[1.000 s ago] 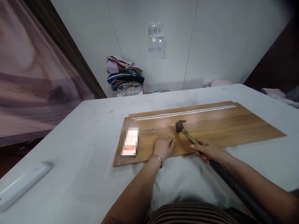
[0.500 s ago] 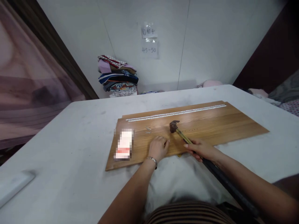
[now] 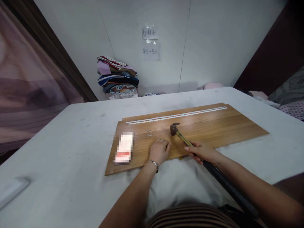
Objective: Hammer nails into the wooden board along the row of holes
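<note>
A big pale wall (image 3: 209, 38) stands at the back of the room, with two paper notes (image 3: 151, 51) stuck on it, one above the other. In front of it is a wide white desk (image 3: 59, 142). A pink and brown curtain (image 3: 30, 79) hangs on the left, and a dark panel (image 3: 268, 47) leans across the right side of the view.

A long brown wooden board (image 3: 232, 126) lies flat on the desk, close to the person. Two thin white strips (image 3: 177, 116) run side by side along its far edge. Past the far edge of the desk is a tall pile of folded cloth (image 3: 118, 77). A flat, bright thing (image 3: 124, 147) lies on the left end of the board, but it is too blurry to tell what it is.

The right hand (image 3: 201, 152) is wrapped around the handle of a hammer (image 3: 217, 175). The hammer's head is over the middle of the board, and I can't tell if it touches the wood. The left hand (image 3: 159, 150) rests on the board near its front edge, with bent fingers. I can't tell if anything is in it. A shiny bracelet (image 3: 155, 164) is on that wrist.

A few loose nails (image 3: 148, 135) lie just past the left hand. The smallest things are dark dots (image 3: 193, 132) in a row, right of the hammer's head.
</note>
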Action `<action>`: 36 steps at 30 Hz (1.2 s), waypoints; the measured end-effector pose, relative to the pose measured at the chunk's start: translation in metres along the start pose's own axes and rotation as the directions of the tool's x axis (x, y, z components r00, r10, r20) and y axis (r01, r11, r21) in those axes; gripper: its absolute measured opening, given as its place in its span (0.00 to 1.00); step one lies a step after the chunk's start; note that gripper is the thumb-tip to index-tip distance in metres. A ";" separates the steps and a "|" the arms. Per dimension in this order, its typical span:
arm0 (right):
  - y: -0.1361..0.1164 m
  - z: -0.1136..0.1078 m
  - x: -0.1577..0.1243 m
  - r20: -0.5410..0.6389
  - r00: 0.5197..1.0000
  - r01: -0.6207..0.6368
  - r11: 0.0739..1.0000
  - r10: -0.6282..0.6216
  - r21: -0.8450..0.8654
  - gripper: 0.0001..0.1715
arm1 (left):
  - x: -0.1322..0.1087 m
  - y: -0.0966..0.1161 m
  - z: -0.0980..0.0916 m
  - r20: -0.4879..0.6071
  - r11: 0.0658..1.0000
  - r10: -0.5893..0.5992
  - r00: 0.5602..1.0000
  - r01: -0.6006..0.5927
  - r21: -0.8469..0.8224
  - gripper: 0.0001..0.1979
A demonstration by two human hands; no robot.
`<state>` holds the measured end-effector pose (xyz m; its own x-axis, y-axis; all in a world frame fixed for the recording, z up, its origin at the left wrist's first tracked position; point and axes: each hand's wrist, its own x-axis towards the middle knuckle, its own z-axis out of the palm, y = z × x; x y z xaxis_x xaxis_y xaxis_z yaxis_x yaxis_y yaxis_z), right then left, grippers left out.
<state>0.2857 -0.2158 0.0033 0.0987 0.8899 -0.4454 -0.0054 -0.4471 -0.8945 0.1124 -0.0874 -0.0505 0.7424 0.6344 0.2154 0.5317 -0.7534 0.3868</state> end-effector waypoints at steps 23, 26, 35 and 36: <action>0.003 0.002 0.006 0.003 1.000 -0.005 1.000 0.005 0.013 0.24 | 0.000 -0.003 0.004 -0.009 1.000 0.011 1.000 -0.011 -0.008 0.16; 0.003 0.003 0.006 0.000 1.000 -0.007 1.000 0.007 0.012 0.25 | 0.000 -0.003 0.004 -0.009 1.000 0.009 1.000 -0.010 -0.013 0.16; 0.004 0.002 0.006 0.002 1.000 -0.007 0.999 0.007 0.035 0.24 | 0.000 -0.001 0.003 -0.003 1.000 0.011 1.000 -0.011 -0.007 0.17; 0.004 0.002 0.007 0.006 1.000 -0.008 0.999 0.008 0.033 0.24 | 0.001 -0.001 0.002 0.000 1.000 0.008 1.000 -0.008 -0.005 0.17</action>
<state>0.2840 -0.2115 -0.0032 0.0929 0.8868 -0.4528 -0.0395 -0.4512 -0.8916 0.1132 -0.0865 -0.0531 0.7465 0.6284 0.2189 0.5237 -0.7578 0.3893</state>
